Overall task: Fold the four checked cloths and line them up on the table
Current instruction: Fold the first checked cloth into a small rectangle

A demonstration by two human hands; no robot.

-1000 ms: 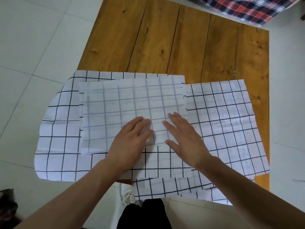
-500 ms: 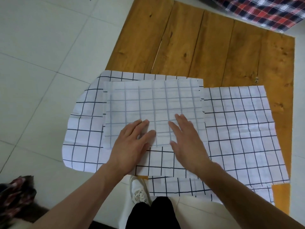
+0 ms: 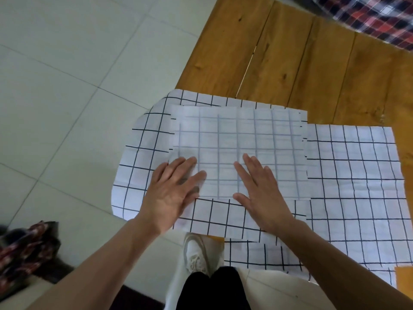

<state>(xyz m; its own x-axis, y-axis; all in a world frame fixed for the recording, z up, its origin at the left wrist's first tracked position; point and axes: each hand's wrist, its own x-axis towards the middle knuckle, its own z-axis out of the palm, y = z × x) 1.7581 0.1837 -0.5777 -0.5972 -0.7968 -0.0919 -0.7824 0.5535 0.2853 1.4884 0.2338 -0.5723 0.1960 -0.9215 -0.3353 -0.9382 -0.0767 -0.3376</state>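
A folded white cloth with pale blue-grey checks [image 3: 241, 144] lies on top of a spread white cloth with black checks [image 3: 143, 157], which hangs over the wooden table's [image 3: 301, 70] left edge. Another black-checked cloth [image 3: 353, 180] lies spread to the right, and more checked cloth [image 3: 268, 253] hangs over the near edge. My left hand [image 3: 172, 193] presses flat on the folded cloth's near left corner. My right hand [image 3: 259, 191] presses flat on its near edge, fingers straight and spread.
A red, black and white plaid cloth [image 3: 368, 19] lies at the table's far right corner. Pale floor tiles [image 3: 78, 86] stretch to the left. A dark patterned bundle [image 3: 24, 249] sits on the floor at lower left. My white shoe [image 3: 196, 253] shows below the table edge.
My two hands have slid apart along the folded cloth's near edge, the left one further left. The view has swung left, so the table sits further right.
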